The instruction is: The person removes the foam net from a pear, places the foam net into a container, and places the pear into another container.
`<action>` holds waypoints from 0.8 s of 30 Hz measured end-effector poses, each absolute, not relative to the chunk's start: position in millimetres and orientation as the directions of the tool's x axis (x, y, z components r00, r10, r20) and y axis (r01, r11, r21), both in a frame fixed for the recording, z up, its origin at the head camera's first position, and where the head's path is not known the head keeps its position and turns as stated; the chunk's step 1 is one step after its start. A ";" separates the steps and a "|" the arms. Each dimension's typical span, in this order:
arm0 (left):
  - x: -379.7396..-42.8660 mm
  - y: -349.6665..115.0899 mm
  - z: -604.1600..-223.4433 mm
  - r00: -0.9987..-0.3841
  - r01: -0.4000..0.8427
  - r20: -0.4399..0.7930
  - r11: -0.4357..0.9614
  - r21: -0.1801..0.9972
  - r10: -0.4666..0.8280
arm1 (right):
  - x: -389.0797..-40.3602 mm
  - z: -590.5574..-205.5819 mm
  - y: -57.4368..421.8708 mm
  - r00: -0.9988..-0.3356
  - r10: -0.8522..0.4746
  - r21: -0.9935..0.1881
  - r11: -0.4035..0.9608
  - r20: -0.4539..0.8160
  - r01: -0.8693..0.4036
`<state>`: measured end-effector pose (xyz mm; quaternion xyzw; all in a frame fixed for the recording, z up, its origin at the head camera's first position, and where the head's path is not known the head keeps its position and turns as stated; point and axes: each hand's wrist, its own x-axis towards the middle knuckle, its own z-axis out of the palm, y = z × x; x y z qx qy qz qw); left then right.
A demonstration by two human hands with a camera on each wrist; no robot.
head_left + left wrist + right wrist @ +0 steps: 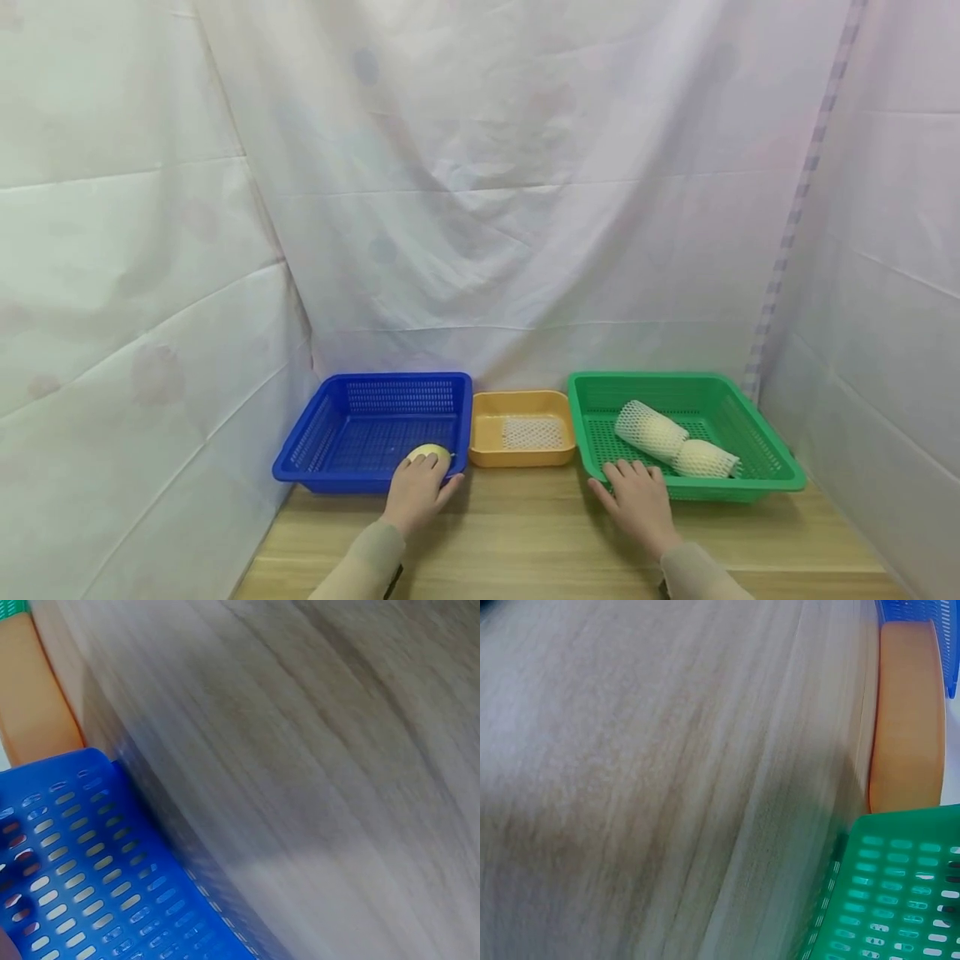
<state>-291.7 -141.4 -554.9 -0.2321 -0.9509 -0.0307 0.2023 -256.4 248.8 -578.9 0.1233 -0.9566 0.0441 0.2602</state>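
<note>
In the head view my left hand (pixel 417 493) reaches over the near right corner of the blue basket (pixel 288 467). Its fingers lie against the near side of a pale yellow round fruit (pixel 429 451) in that basket, and the thumb points out to the right, apart from the fruit. My right hand (pixel 639 502) rests on the near left rim of the green basket (pixel 757 483), fingers spread over the edge. Inside the green basket are two pale fruits in white foam nets (pixel 651 431), lying end to end. Both wrist views mostly show tabletop and basket sides.
Between the two baskets stands a small orange tray (pixel 483 459) with white foam netting (pixel 532 433) lying in it. A wooden table (pixel 517 542) carries everything. White cloth curtains (pixel 487 208) hang behind and on both sides.
</note>
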 end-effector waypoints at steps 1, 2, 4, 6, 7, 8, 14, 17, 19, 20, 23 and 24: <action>-292.0 -141.3 -554.2 -0.810 0.454 0.400 0.890 -0.036 0.429 | -256.5 -578.5 249.1 -0.837 -0.211 -0.023 0.966 0.504 -0.258; -292.1 -141.1 -553.2 -0.810 0.455 0.400 0.890 -0.032 0.429 | -256.5 -577.7 249.1 -0.840 -0.211 -0.028 0.965 0.500 -0.259; -292.0 -141.3 -551.9 -0.813 0.451 0.398 0.892 -0.030 0.424 | -257.0 -576.7 248.4 -0.847 -0.210 -0.034 0.965 0.489 -0.259; -291.3 -142.1 -551.5 -0.820 0.444 0.392 0.895 -0.026 0.418 | -257.4 -576.1 247.4 -0.851 -0.210 -0.043 0.964 0.481 -0.262; -290.9 -142.3 -551.2 -0.823 0.440 0.389 0.898 -0.023 0.414 | -257.5 -575.2 246.8 -0.856 -0.209 -0.050 0.963 0.472 -0.263; -290.7 -142.3 -551.2 -0.825 0.437 0.390 0.899 -0.021 0.410 | -257.7 -574.4 246.3 -0.862 -0.208 -0.058 0.963 0.462 -0.263; -293.2 -138.6 -553.5 -0.828 0.431 0.393 0.902 -0.010 0.400 | -257.9 -563.9 247.1 -0.916 -0.163 -0.121 0.968 0.367 -0.221; -294.2 -137.3 -554.6 -0.831 0.426 0.390 0.905 -0.012 0.397 | -259.2 -558.1 248.9 -0.937 -0.144 -0.160 0.966 0.319 -0.203; -293.5 -137.4 -554.6 -0.836 0.419 0.383 0.908 -0.016 0.393 | -260.3 -553.3 249.7 -0.948 -0.132 -0.199 0.961 0.290 -0.195; -293.0 -137.5 -554.3 -0.838 0.417 0.379 0.909 -0.018 0.392 | -261.0 -550.4 250.5 -0.954 -0.128 -0.225 0.955 0.270 -0.192; -292.0 -137.8 -553.7 -0.840 0.418 0.375 0.908 -0.017 0.393 | -262.9 -541.0 253.3 -0.965 -0.116 -0.297 0.937 0.235 -0.185; -291.7 -138.0 -553.6 -0.838 0.420 0.376 0.908 -0.018 0.395 | -264.0 -538.2 254.9 -0.966 -0.113 -0.313 0.932 0.231 -0.184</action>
